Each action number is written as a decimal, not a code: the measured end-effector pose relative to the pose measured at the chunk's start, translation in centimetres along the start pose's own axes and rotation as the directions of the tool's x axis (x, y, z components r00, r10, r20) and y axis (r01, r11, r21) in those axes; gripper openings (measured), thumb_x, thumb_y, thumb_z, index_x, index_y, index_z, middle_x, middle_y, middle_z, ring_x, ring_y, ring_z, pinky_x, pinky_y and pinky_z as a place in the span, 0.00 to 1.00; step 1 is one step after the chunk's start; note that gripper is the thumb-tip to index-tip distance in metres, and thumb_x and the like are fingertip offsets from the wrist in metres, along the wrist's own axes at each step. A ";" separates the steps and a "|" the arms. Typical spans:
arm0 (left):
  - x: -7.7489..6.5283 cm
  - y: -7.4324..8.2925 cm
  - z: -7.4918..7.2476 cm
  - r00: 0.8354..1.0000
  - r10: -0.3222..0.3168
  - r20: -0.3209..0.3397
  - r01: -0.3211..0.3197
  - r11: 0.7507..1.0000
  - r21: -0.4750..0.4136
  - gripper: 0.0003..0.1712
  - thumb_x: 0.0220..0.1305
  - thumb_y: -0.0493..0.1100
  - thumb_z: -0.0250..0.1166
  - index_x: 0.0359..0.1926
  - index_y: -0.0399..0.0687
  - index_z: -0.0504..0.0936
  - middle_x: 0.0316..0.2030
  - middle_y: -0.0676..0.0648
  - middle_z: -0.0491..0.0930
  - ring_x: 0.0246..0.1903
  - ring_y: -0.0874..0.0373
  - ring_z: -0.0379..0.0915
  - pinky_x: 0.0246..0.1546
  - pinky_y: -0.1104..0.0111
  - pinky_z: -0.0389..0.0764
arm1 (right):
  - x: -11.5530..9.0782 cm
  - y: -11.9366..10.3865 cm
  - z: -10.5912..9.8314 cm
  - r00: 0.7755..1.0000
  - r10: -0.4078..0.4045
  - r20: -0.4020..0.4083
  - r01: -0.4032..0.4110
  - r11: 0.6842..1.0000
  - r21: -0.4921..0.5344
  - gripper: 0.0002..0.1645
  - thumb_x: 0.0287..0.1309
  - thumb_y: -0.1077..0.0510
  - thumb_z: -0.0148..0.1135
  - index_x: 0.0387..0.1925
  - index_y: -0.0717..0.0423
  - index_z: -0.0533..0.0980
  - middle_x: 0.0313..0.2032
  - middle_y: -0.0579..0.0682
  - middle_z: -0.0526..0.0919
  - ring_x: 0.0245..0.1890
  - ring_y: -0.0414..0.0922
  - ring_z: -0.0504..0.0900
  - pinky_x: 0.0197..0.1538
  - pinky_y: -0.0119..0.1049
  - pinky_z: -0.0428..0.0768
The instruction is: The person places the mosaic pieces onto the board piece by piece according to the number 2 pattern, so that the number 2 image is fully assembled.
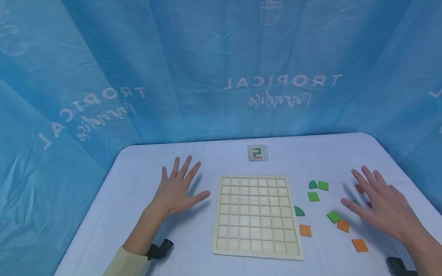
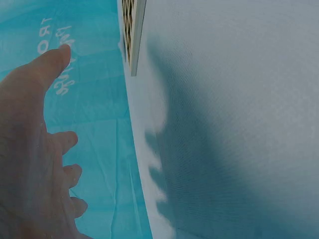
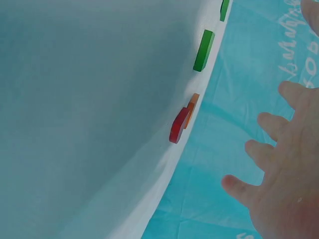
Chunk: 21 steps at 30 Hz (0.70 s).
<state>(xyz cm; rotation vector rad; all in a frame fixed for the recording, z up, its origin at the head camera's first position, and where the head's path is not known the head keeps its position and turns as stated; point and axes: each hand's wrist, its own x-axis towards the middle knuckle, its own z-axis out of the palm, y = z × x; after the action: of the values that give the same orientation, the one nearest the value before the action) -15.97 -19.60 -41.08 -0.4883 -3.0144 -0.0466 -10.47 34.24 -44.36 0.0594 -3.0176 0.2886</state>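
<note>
Right hand (image 1: 385, 209) is spread over loose tiles (image 1: 333, 216) right of the grid board (image 1: 255, 221), grip empty; left hand (image 1: 174, 196), left of it, empty too. Board's between them, card (image 1: 257, 153) behind, probably for easy reach and viewing.

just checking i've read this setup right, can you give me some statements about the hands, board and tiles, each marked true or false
1. The bare left hand and bare right hand both hold nothing. True.
2. A flat cream gridded board lies on the white cloth-covered table. True.
3. The board's cells are filled with tiles. False: they are bare.
4. A flat orange square tile lies just right of the board. True.
5. The left hand presses on the board. False: it is raised, to the left of the board.
</note>
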 end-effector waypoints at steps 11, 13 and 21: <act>-0.1 0.3 0.0 0.999 0.029 0.029 -0.028 0.999 -0.045 0.57 0.52 0.85 0.39 0.76 0.64 0.44 0.76 0.49 0.38 0.73 0.42 0.29 0.63 0.33 0.41 | -0.1 0.1 -0.7 1.000 -0.008 -0.020 0.008 1.000 0.001 0.65 0.51 0.27 0.60 0.76 0.50 0.39 0.73 0.65 0.39 0.71 0.63 0.29 0.59 0.76 0.45; -0.2 0.3 0.1 0.997 0.039 0.063 -0.033 0.994 -0.100 0.57 0.52 0.84 0.42 0.76 0.64 0.45 0.75 0.50 0.40 0.73 0.43 0.32 0.64 0.35 0.44 | 0.1 0.2 -0.9 1.000 0.003 -0.008 -0.003 0.999 0.052 0.63 0.52 0.29 0.61 0.76 0.50 0.41 0.73 0.65 0.41 0.71 0.65 0.35 0.56 0.77 0.52; -0.6 0.8 1.0 0.967 0.072 0.246 -0.004 0.963 -0.269 0.58 0.45 0.80 0.61 0.74 0.62 0.57 0.73 0.52 0.54 0.71 0.48 0.46 0.66 0.45 0.55 | 1.2 2.0 -1.0 0.984 0.147 0.097 -0.170 0.936 0.309 0.51 0.60 0.39 0.61 0.72 0.65 0.53 0.60 0.76 0.60 0.53 0.73 0.65 0.42 0.66 0.76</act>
<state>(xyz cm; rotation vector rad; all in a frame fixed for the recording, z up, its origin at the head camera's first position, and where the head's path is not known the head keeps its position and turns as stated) -15.28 -18.99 -42.16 -0.6192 -3.2654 -0.4250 -11.61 36.40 -43.60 -0.1525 -3.0192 0.8023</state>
